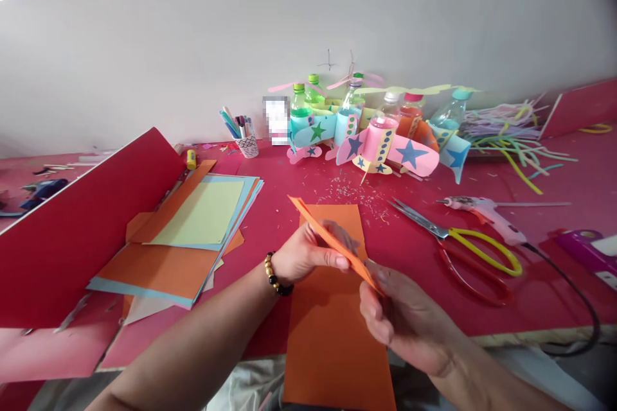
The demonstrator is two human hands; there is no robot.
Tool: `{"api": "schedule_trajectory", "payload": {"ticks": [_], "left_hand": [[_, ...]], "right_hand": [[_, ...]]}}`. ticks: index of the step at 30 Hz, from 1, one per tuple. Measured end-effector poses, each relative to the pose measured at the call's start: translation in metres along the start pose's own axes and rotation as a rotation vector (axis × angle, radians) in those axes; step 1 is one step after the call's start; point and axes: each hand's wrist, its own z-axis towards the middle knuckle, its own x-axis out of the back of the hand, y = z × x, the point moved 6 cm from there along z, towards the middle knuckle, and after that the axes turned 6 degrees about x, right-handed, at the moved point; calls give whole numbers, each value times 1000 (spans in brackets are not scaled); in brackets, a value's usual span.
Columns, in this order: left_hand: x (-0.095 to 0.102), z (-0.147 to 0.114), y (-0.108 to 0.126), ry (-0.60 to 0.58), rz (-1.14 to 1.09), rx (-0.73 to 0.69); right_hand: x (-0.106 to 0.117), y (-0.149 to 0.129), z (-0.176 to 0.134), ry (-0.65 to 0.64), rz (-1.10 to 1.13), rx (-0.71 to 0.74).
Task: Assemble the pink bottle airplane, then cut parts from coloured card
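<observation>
Between my two hands is a narrow folded piece of orange paper (322, 231), tilted with its edge toward me. My left hand (315, 253) pinches its middle, thumb on the near side and fingers behind. At the lower right end, my right hand (405, 308) has its fingers closed around the paper. Beneath them a larger orange sheet (337, 334) lies on the table and hangs over its front edge. Scissors (448, 234) with one yellow and one red handle lie partly spread to the right of my hands.
A stack of coloured paper (193, 225) lies left, beside a red partition board (96, 225). Bottle-and-paper airplanes (385, 135) stand at the back, near a cup of pens (247, 144). At right are a pink glue gun (491, 215), its black cord, a purple tape dispenser (581, 250) and pipe cleaners (506, 128).
</observation>
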Motion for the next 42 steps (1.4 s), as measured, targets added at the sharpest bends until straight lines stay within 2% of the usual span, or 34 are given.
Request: {"api": "schedule_trajectory", "payload": {"ticks": [2,3,5,6,7,9,11,13,15,19,25,29,34,39,42], "left_hand": [[5,-2,-1,98,-89,40],[8,-3,-2,158,-138,56],[14,-4,-3,261,-227,73],[17,-4,-4,295,-256,85],[18,-3,-5,316,-272,99],[22,-2,-7,345,-283,121],[24,-2,-10,364,-293,141],[26,-2,-12,376,-305,154],[27,-2,-13,382,-313,162],[28,-3,-12,401,-329,157],[30,-4,-11,425,-346,165],[31,-3,-11,412,-334,156],[33,-4,-12,435,-346,164],[33,-5,-11,449,-358,155],[33,-4,-9,434,-386,140]], "right_hand": [[13,-23,-4,-1,-342,88],[26,-43,-8,62,-571,204],[59,-93,-24,370,-1152,469],[76,-115,-34,559,-1428,547],[92,-131,-42,694,-1657,564],[123,-147,-47,763,-1993,454],[145,-147,-43,649,-2168,333],[155,-141,-38,543,-2205,271],[158,-135,-33,499,-2189,227],[159,-132,-28,501,-2146,192],[162,-139,-36,533,-2250,311],[161,-137,-37,519,-2293,254],[162,-133,-39,557,-2148,217],[146,-133,-41,566,-1960,363],[133,-140,-45,675,-1826,427]]}}
